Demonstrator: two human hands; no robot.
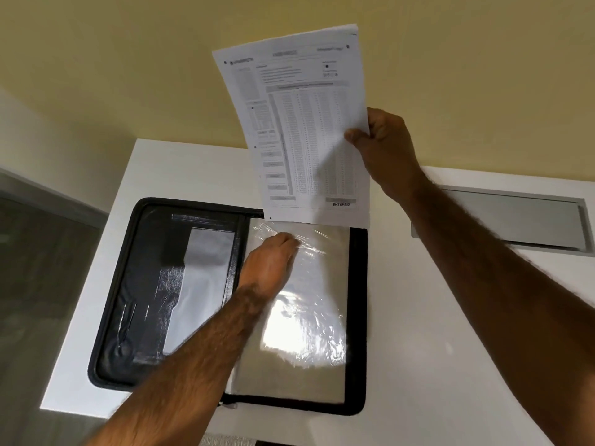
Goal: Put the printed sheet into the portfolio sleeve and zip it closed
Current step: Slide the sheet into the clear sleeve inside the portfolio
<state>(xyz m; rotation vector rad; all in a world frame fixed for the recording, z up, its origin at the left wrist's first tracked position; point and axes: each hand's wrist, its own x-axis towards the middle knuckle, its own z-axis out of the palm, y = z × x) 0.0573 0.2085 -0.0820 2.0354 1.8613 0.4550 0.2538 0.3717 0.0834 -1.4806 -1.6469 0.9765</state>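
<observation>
White desk [402,317], yellow wall behind: printed sheet [302,123] poised at the mouth of the clear sleeve [306,317].

The sheet is held upright over the open portfolio [357,317], pinched at its 3 o'clock edge between the thumb and fingers of the right hand [386,146], with its lower edge brought to the sleeve's 12 o'clock end. That end is gripped by the curled fingers of the left hand [267,265], and the film is puckered there; whether the mouth is parted cannot be told. As the sheet is steered from one side only, its free 9 o'clock corner is judged likely to be caught on the film and creased. If left protruding, it could be snagged when the portfolio is zipped.
</observation>
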